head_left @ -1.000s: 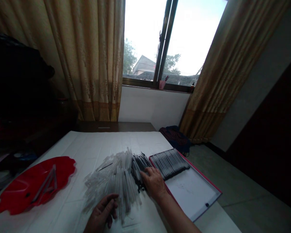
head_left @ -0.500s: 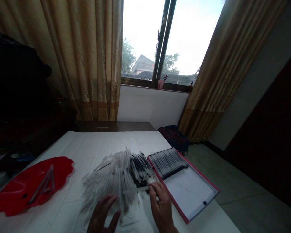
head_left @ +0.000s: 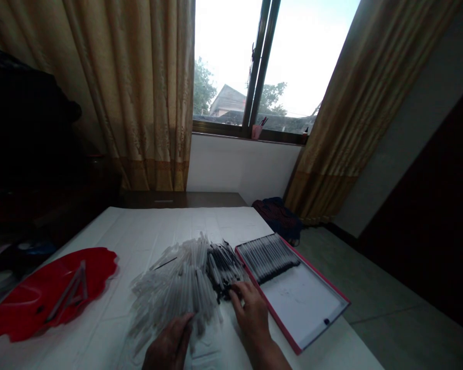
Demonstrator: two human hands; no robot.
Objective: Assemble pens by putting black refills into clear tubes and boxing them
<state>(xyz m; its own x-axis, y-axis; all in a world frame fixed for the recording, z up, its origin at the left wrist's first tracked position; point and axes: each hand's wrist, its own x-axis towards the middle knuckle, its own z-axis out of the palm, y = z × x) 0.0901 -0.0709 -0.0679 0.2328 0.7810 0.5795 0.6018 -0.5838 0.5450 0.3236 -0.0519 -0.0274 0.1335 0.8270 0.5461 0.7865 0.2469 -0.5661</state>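
A heap of thin clear plastic tubes [head_left: 181, 288] lies on the white-covered table. Against its right side rests a bundle of black-ended tubes [head_left: 224, 264]. My left hand [head_left: 170, 343] is at the near end of the clear tubes, thumb and fingers drawn together; whatever sits between them is hidden. At the near ends of the black bundle, my right hand [head_left: 252, 311] has its fingers curled in a pinch, and I cannot make out what they grip. Just right of it, a shallow red-edged box [head_left: 304, 308] holds a neat row of black-ended tubes [head_left: 268, 257] in its far part.
A red scalloped tray [head_left: 19, 303] with a few clear tubes in it stands at the left of the table [head_left: 139, 221]. A dark cloth bundle [head_left: 278, 218] lies beyond the far right corner. Curtains [head_left: 150, 92] flank the window behind.
My left hand's fingers have closed from a spread pose. My right hand has shifted slightly up and left onto the black ends, and the pale strip beside its fingertips no longer shows.
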